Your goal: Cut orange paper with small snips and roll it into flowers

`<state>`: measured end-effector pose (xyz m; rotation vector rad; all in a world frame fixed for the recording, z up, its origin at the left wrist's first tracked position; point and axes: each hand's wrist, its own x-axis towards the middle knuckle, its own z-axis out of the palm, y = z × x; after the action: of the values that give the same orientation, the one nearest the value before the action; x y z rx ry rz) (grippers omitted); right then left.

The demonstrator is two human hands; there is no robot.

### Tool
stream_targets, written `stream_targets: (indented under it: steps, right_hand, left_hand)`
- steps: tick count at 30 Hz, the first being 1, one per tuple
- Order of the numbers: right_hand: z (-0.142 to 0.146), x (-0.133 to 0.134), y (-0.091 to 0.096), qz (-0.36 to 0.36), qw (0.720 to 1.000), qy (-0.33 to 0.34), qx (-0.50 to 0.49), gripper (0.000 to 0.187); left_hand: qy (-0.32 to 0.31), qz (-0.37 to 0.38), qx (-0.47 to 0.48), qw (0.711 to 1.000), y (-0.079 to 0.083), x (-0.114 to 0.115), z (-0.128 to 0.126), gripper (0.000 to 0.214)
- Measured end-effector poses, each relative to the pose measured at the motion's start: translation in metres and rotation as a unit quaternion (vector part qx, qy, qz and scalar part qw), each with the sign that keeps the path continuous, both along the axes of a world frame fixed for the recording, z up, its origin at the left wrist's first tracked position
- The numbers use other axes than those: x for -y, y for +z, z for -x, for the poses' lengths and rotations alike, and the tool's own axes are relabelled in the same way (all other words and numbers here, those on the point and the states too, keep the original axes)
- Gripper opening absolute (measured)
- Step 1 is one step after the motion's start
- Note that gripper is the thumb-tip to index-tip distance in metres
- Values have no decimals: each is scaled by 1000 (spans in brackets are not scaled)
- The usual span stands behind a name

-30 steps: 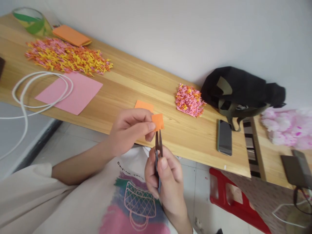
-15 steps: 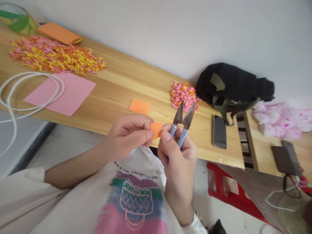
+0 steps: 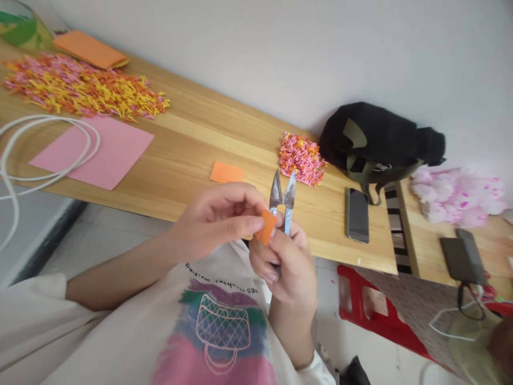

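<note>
Between the thumb and fingers of my left hand [image 3: 224, 219] is a small piece of orange paper [image 3: 265, 226], its lower edge looking notched. My right hand [image 3: 288, 262] is wrapped round a pair of thread snips [image 3: 287, 214] with blue handles, blades pointing up and spread apart. The right thumb lies close against the paper's right edge; whether it grips the paper too is unclear. Just beyond my hands, a flat orange paper piece [image 3: 226, 172] lies on the wooden table [image 3: 192, 144]. Farther back sits a small heap of pink and orange paper bits [image 3: 302, 158].
At left lie a large heap of coloured paper bits [image 3: 88, 85], folded orange paper [image 3: 91, 49], a pink sheet [image 3: 120, 149] and a white cable [image 3: 12, 155]. A black bag [image 3: 372, 139] and a phone [image 3: 357, 215] are at right, with a red stool [image 3: 380, 307] below.
My left hand has moved right with the orange paper, which is now tilted in front of the snips. The snips have turned more upright and shifted left.
</note>
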<state>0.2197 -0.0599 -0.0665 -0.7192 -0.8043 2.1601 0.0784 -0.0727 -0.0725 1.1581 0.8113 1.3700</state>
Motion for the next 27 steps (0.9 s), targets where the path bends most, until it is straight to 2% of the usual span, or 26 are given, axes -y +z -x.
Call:
stream_targets:
  steps: [3,6,8,10,14,19,24,27]
  right_hand:
    - [-1,1,-2,-3,999,-17,32,21]
    - [-2,6,-5,-38,992,-89,78,12]
    - [-2,10,-7,-69,981,-134,121,13]
    - [-3,13,-8,-93,971,-150,161,17]
    - [-4,14,-10,-118,964,-149,187,25]
    - [-6,14,-9,-101,969,-155,162,25]
    - [-7,21,-15,-61,981,-102,151,53]
    - [-5,29,-19,-32,981,-68,178,55]
  left_hand:
    - [45,8,-1,999,1,1,-2,13]
    - [105,5,-23,994,4,0,-6,15]
    - [133,-4,-50,990,6,0,-7,14]
    - [142,-10,-72,987,7,0,-8,13]
    - [125,-9,-106,987,7,2,-8,18]
    - [91,-10,-161,983,7,4,-5,29]
    - [114,-22,-135,984,5,4,-4,33]
    - [127,-30,-97,987,2,3,-5,32]
